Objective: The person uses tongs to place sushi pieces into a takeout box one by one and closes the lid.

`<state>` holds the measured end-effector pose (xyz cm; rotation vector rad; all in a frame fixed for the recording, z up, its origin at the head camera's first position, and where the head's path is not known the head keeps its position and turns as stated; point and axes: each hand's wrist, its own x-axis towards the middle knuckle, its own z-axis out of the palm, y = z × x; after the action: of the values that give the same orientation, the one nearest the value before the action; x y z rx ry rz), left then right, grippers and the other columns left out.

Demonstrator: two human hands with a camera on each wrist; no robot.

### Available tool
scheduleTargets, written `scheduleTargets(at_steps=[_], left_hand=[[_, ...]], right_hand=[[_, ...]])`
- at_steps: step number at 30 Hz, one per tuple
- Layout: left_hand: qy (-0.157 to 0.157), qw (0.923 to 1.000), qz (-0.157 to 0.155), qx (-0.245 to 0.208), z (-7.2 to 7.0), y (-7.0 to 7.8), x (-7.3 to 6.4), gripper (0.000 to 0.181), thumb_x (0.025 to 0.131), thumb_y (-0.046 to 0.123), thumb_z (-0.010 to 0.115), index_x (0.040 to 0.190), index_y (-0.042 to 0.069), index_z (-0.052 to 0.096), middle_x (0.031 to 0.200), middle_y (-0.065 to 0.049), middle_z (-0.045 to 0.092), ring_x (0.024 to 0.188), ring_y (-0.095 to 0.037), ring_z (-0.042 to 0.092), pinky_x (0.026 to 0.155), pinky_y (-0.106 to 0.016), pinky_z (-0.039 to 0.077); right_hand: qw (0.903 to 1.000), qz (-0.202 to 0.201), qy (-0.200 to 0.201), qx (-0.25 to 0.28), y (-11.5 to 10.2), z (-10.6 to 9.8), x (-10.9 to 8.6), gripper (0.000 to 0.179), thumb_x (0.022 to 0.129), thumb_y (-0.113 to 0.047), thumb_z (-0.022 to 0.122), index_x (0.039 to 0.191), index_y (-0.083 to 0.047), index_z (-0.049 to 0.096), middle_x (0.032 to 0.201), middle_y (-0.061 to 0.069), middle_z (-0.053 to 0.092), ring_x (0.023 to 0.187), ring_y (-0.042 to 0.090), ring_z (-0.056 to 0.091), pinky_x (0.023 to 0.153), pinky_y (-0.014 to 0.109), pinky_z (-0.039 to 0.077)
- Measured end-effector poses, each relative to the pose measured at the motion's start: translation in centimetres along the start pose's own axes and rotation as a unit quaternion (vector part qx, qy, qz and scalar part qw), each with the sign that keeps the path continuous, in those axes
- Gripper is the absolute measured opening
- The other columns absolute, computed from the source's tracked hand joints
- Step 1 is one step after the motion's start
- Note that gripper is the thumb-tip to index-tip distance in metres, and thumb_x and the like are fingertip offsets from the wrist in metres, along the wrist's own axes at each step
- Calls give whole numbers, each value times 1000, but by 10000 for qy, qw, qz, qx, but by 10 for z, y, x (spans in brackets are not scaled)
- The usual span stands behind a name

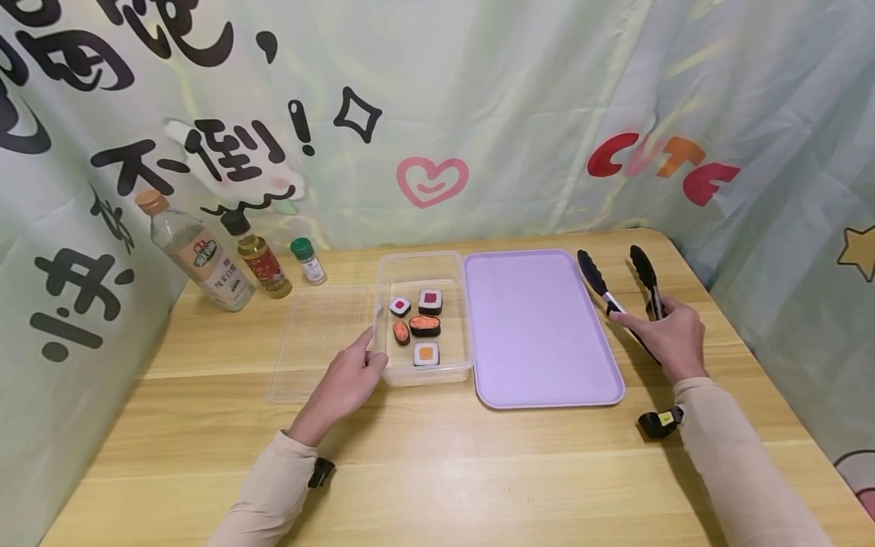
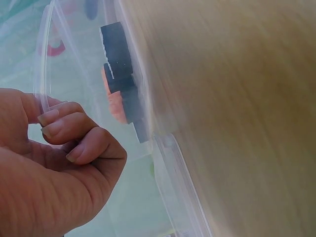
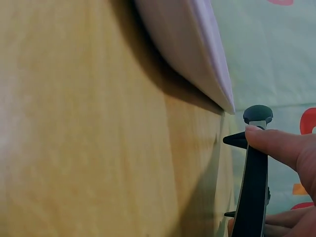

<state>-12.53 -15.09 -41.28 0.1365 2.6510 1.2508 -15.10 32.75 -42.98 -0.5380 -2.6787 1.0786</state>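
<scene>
My left hand [image 1: 345, 384] pinches the rim of a clear plastic box [image 1: 403, 374] at its near left corner; the left wrist view shows the thumb and curled fingers at that rim. Inside the box lie several sushi pieces, among them an orange-topped one [image 1: 425, 327] and a roll with an orange centre [image 1: 427, 354]. On the right, my right hand [image 1: 666, 338] grips black-handled tongs [image 1: 618, 304], whose two black tips point away and stand apart with nothing between them. In the right wrist view the thumb lies along one arm of the tongs [image 3: 254, 173].
A lilac tray [image 1: 543, 334] lies between the box and the tongs. Left of the box is a flat clear lid [image 1: 307, 357]. Behind it stand a large clear bottle [image 1: 205, 258], a smaller oil bottle [image 1: 263, 262] and a green-capped shaker [image 1: 310, 262]. A curtain [image 1: 519, 114] hangs behind the table.
</scene>
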Motion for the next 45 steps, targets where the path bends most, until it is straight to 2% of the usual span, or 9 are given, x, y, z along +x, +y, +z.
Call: scheduleTargets(at_steps=[4,10,15,23,30,33,38,40,45], left_hand=[[-20,10000,5,5,0,-1,0,64,99,19,42,160,6,27,59,2,39,47,-12,29,43,-25,23],[-32,10000,50,36,0,-2,0,63,100,19,43,160,6,28,59,3,38,47,-12,28,44,-25,23],[-48,9999,88,68,-1,-2,-1,62,102,23,43,160,7,27,60,2,40,48,-12,31,44,-26,25],[-60,9997,-112,211,-8,-2,-6,84,101,63,38,162,7,21,72,-4,52,55,-17,43,50,-32,39],[217,9992,-51,321,-26,-9,-16,79,104,57,40,159,2,26,72,-4,54,58,-18,47,55,-34,41],[433,9978,72,505,-35,-16,-23,69,105,49,45,153,1,39,76,-5,54,62,-18,48,58,-34,42],[682,9949,178,717,-49,-22,-36,51,105,43,50,138,5,59,84,-5,58,69,-18,54,61,-34,46],[730,9942,189,764,-54,-23,-40,50,105,44,49,135,6,61,89,-6,62,73,-18,56,64,-35,47],[885,9918,209,901,-66,-30,-48,43,105,39,51,130,5,64,99,-7,67,81,-18,60,70,-36,49]], right_hand=[[9999,-13,-51,86,0,2,0,86,80,-45,84,135,12,53,119,31,58,100,38,50,80,44,43],[9999,-25,-98,98,0,4,-1,80,81,-44,83,131,12,53,117,31,55,98,38,49,76,43,41],[9994,-43,-325,89,-3,0,-3,94,84,-46,80,142,15,41,131,38,48,113,48,48,93,60,42],[9986,-38,-521,63,-11,-19,-11,107,86,-52,75,155,12,23,155,37,27,136,54,36,104,68,34],[9993,-202,-213,241,-23,-31,-23,90,89,-46,73,154,5,36,155,33,31,121,50,50,103,62,38],[9976,-511,276,365,-31,-29,-30,72,89,-37,76,143,4,54,143,28,49,125,30,52,103,42,43],[9836,-1239,977,873,-51,-20,-44,41,82,-16,83,118,1,75,97,-16,64,80,-12,53,75,7,43],[9771,-1535,921,1151,-61,-16,-50,37,80,-11,84,113,3,76,90,-24,61,76,-12,59,72,6,46],[9644,-2241,492,1318,-84,-5,-66,28,81,-3,82,107,6,76,91,9,75,73,-9,63,68,8,50]])
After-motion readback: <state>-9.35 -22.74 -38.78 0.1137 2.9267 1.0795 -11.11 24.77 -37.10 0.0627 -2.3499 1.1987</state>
